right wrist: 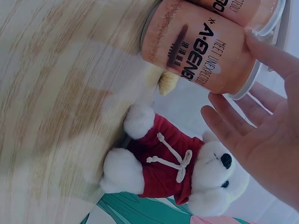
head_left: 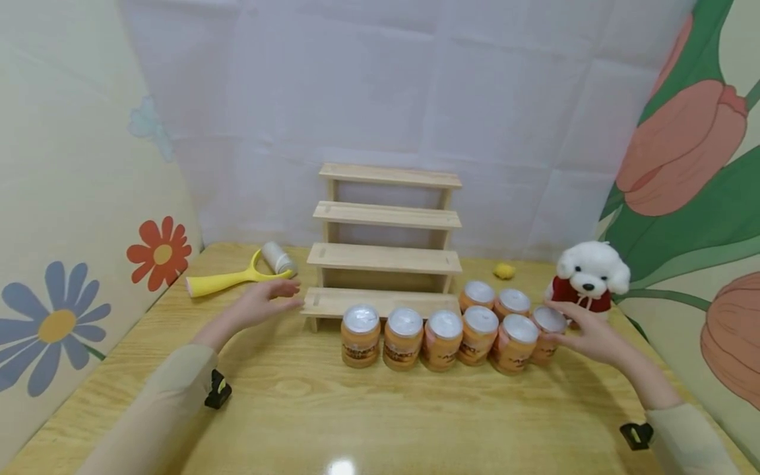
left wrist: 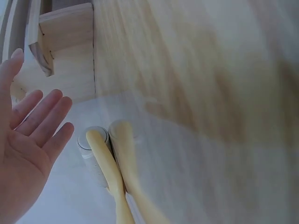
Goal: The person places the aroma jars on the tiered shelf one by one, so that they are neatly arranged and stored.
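Observation:
At the right end of a group of several orange cans with silver lids (head_left: pixel 405 333), my right hand (head_left: pixel 594 335) holds the upper part of an orange can (right wrist: pixel 201 51). The thumb lies on the can's printed side, with fingers on the other side by its rim. My left hand (head_left: pixel 261 305) hangs over the table with its fingers extended and nothing in them; its palm shows in the left wrist view. It is nearest to a yellow-handled roller (head_left: pixel 222 282) and the left end of a stepped wooden shelf (head_left: pixel 386 257).
A white plush dog (head_left: pixel 590 274) in a red top sits just behind my right hand. A small yellow object (head_left: pixel 504 270) lies behind the cans. White cloth (head_left: pixel 380 86) hangs behind the shelf, and flower-printed panels (head_left: pixel 71 198) stand along both table sides.

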Tool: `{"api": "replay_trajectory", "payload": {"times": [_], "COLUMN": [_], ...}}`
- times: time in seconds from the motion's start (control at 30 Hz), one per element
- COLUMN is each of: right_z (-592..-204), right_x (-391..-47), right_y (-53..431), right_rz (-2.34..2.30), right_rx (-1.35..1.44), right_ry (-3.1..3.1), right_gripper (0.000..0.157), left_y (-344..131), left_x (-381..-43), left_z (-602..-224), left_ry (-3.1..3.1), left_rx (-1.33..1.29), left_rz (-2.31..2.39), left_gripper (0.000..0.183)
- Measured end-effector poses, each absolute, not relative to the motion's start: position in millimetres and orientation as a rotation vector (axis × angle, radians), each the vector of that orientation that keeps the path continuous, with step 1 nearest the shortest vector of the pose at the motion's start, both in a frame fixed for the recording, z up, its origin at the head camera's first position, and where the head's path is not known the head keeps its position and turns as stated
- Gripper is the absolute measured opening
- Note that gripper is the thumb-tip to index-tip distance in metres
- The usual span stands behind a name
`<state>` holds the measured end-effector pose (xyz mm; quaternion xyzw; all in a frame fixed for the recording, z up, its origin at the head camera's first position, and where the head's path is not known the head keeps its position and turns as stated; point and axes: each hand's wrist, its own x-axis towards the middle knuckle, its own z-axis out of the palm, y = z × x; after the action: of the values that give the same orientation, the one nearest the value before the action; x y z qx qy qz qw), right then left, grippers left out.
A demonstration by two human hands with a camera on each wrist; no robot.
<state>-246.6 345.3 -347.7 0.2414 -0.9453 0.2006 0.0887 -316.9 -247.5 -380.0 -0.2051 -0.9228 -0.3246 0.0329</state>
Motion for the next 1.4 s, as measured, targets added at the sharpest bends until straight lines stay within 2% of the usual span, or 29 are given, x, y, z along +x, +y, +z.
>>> {"api": "replay_trajectory", "payload": {"times": [0.4, 0.73, 1.07, 1.4], "right_z": [-351, -352, -356, -359], "right_x": [-249, -249, -246, -251], "right_y": [347, 346, 348, 346], "right_rz": [0.646, 0.638, 0.649, 0.694], "right_rx": [0.674, 0.594, 0.581, 0.448], "right_ry": [-2.813, -2.81, -2.816, -2.885], "right_gripper": [0.061, 0.065, 0.061, 0.076], "left_y": [-246, -240, -236, -232], "left_x": [-327, -326, -323, -323], "left_z": [-379, -382, -382, -385], "left_ry": [-2.874, -2.784, -2.831, -2.821], "left_rx": [-0.685, -0.77, -0.765, -0.76], "left_rz": [-0.779, -0.707, -0.768, -0.84], "left_gripper": [0.066, 0.055, 0.055, 0.058]}}
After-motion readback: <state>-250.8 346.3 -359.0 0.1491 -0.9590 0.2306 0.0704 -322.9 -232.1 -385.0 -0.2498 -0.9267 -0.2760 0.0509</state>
